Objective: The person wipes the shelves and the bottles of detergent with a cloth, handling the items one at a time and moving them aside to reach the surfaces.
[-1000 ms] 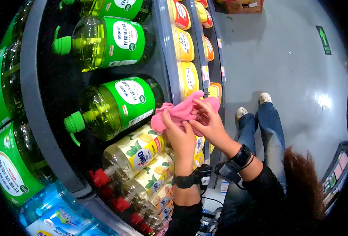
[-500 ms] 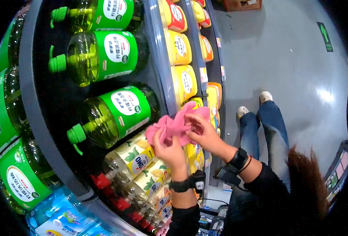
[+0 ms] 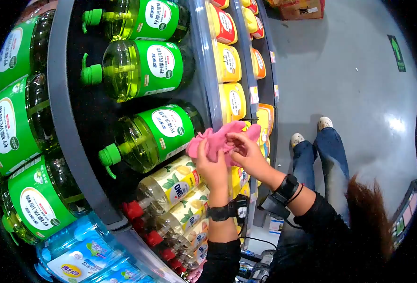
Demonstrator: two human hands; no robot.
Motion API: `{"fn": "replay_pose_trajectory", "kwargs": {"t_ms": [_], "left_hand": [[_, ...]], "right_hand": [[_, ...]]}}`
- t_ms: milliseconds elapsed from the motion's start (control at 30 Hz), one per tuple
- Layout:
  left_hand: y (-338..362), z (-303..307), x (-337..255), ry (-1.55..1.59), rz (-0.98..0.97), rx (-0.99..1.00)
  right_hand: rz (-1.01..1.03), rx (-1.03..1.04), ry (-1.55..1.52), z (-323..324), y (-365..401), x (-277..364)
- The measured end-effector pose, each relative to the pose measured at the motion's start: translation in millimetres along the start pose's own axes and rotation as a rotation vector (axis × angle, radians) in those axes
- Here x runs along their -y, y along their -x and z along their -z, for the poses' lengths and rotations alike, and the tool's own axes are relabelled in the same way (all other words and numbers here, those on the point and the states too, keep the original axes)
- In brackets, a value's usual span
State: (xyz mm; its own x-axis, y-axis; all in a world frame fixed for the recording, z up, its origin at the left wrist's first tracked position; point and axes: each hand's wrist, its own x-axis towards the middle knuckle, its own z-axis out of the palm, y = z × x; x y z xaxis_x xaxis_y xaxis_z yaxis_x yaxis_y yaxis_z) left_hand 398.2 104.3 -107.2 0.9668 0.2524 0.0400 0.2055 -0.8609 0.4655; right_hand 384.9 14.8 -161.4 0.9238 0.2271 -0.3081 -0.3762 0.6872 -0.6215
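A crumpled pink cloth is held between my two hands, in front of the shelf's edge. My left hand grips its near side, thumb and fingers closed on the fabric. On the other side, my right hand pinches the cloth with bent fingers. Just beyond the cloth lies a green-labelled pump bottle of dish soap, with its green pump toward the left. Below my left hand are OMO bottles with lemon-pattern labels and red pumps.
More green dish soap bottles stand on the shelf, and others on the left level. Blue bottles are at the lower left. Yellow bottles line lower shelves. A cardboard box sits on the grey floor.
The shelf and bottles have shifted rightward in view as the camera moved. Both hands still hold the pink cloth, with only slight finger changes.
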Motion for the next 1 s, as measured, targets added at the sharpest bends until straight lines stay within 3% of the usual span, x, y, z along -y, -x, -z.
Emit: {"fn": "replay_pose_trajectory", "kwargs": {"t_ms": [167, 233, 300, 367, 500, 667, 833, 1000], "left_hand": [[14, 8, -10, 0.203, -0.028, -0.030], [9, 3, -19, 0.175, -0.203, 0.035], [-9, -6, -25, 0.093, -0.246, 0.044], [-18, -14, -22, 0.051, -0.220, 0.089], [-18, -14, -22, 0.085, -0.109, 0.073], [-10, -14, -4, 0.021, -0.082, -0.110], [-6, -14, -28, 0.019, 0.041, -0.083], [-17, -14, -33, 0.054, -0.037, -0.012]], "right_hand": [[-0.008, 0.020, 0.018, 4, 11, 14], [0.013, -0.034, -0.013, 2, 12, 25], [0.041, -0.028, -0.048, 1, 4, 32], [0.191, -0.025, 0.103, 3, -9, 31], [0.160, -0.008, 0.098, -3, -23, 18], [0.124, 0.005, 0.303, -5, -20, 15], [0.099, 0.054, 0.217, 10, -14, 16], [0.006, 0.049, -0.047, 11, -9, 19]]}}
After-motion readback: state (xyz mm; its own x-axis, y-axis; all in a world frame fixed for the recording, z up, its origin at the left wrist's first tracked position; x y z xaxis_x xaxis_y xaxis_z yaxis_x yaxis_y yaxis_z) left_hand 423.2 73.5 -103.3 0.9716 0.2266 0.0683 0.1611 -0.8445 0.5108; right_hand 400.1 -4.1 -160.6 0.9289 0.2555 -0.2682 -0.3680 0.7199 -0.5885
